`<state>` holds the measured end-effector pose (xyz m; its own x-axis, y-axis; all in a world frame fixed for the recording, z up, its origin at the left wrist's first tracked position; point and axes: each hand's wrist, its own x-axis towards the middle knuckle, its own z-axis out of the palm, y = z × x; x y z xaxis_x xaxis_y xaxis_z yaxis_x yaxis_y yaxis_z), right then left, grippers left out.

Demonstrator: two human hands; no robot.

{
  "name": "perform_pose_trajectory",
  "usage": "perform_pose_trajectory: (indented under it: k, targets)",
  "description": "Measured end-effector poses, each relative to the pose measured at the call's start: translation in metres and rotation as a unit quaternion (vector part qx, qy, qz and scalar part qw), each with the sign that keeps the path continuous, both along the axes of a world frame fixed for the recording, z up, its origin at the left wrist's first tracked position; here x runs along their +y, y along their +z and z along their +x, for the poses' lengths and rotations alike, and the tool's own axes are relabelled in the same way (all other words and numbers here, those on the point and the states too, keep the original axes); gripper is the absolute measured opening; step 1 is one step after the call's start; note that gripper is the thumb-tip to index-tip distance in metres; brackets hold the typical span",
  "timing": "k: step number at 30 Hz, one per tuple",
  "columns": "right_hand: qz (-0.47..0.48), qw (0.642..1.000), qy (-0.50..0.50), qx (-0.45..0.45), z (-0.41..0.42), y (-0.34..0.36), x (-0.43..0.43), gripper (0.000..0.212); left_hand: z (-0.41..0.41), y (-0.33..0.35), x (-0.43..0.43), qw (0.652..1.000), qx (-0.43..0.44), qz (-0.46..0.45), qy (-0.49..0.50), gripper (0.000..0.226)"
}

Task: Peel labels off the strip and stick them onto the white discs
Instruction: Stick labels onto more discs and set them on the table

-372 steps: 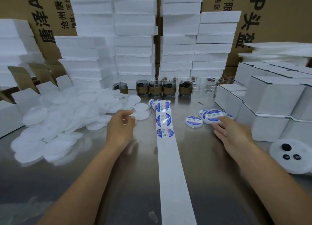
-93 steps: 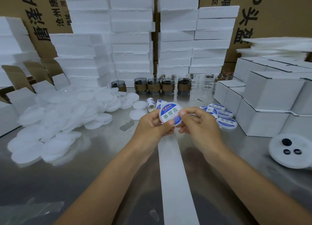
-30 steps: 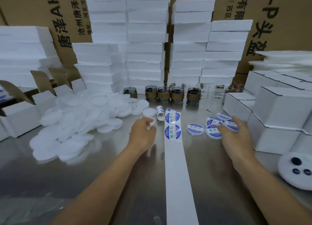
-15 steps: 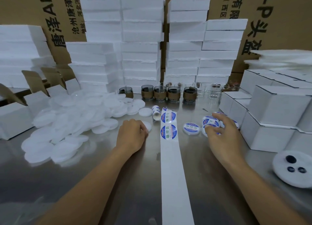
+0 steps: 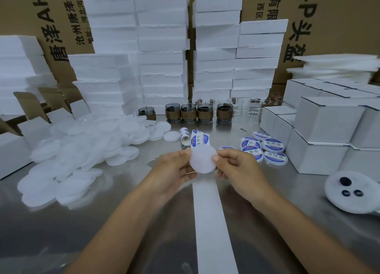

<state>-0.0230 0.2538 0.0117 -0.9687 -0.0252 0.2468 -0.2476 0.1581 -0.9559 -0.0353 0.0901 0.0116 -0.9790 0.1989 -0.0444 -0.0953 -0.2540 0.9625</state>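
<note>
One blank disc point(image 5: 203, 159) is pinched by its rim between the left hand point(image 5: 174, 169) and the right hand point(image 5: 238, 166), just over the strip point(image 5: 213, 222). One label point(image 5: 200, 140) shows plainly on the strip beyond it. Six labelled discs point(image 5: 273, 145) lie right of the strip, and a heap of plain discs point(image 5: 82, 150) lies left.

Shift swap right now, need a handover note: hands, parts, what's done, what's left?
Left hand: pinches the blank white disc at its left edge.
Right hand: pinches its right edge. The face that shows has no label.
Label strip: lies on the steel table and runs away to the roll. The next label is just beyond the disc.
Done: several labelled discs, at the right.
Left: label this disc, then the pile of blank discs at the left.
</note>
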Motion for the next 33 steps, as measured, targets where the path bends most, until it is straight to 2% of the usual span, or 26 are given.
perform_pose_trajectory:
  k: [4,7,12,15,18,25,28,33]
  targets:
    - [-0.02,0.999,0.0,-0.027,0.001,-0.003,-0.004,0.008,0.0,-0.005,0.005,0.999,0.027,0.033,-0.002,0.028]
    - [-0.034,0.999,0.015,-0.034,0.004,-0.005,-0.012,0.012,0.002,-0.008,0.011,0.998,0.058,0.006,-0.001,0.034]
    - [-0.019,1.0,-0.016,-0.003,0.002,-0.011,-0.016,0.014,-0.003,-0.009,0.007,0.998,0.057,0.017,0.027,0.014]
    - [0.119,0.987,-0.084,0.068,-0.003,-0.017,-0.011,0.006,-0.007,-0.007,0.0,0.996,0.055,0.05,0.047,0.017]
    - [0.27,0.955,-0.084,0.086,-0.006,-0.022,-0.008,0.016,-0.009,-0.007,-0.004,0.993,0.057,0.076,0.069,0.017]
    - [0.371,0.929,-0.012,0.003,-0.009,-0.016,-0.009,0.039,-0.014,-0.006,-0.008,0.986,0.053,0.102,0.117,0.018]
    - [0.346,0.938,0.011,-0.007,-0.011,-0.013,-0.008,0.04,-0.014,-0.006,-0.008,0.985,0.047,0.105,0.128,0.018]
    - [0.115,0.993,-0.011,-0.004,-0.011,-0.008,-0.005,0.027,-0.014,-0.006,-0.008,0.982,0.031,0.052,0.179,0.02]
